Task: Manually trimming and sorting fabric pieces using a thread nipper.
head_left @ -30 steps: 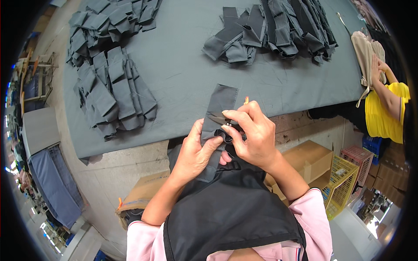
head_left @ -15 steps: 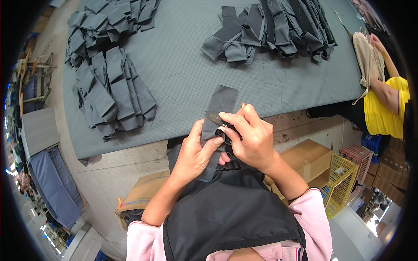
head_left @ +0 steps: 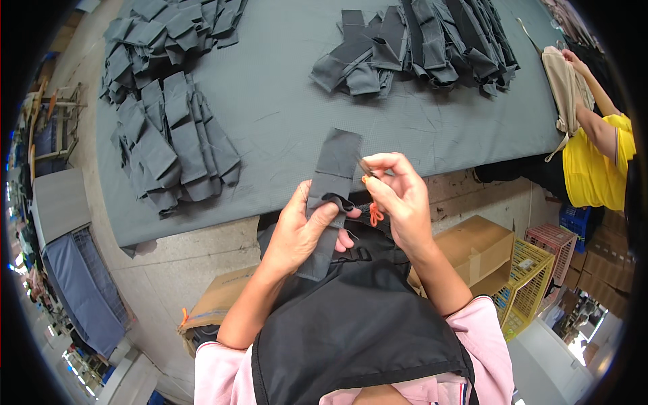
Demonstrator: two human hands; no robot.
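My left hand [head_left: 295,235] grips a dark grey fabric strip [head_left: 336,156] between thumb and fingers, just off the table's near edge. The strip's upper end extends away from me, a fold bulges beside the thumb, and its lower end hangs over my black apron [head_left: 358,324]. My right hand [head_left: 407,202] is closed around small thread snips [head_left: 366,167], whose tip shows beside the strip's right edge. An orange cord [head_left: 376,214] dangles below them. Most of the snips is hidden by the fingers, so their blades cannot be made out clearly.
A grey-covered table [head_left: 270,121] bears strip piles at left [head_left: 179,145], far left [head_left: 169,34] and far right [head_left: 425,50]. Cardboard boxes [head_left: 472,250] and a yellow crate [head_left: 516,287] stand below right. Another person in yellow [head_left: 594,162] handles a beige item [head_left: 563,84].
My right hand has drawn the snips back from the fold, to the right of the strip. The orange cord has come into view. My left hand keeps its hold.
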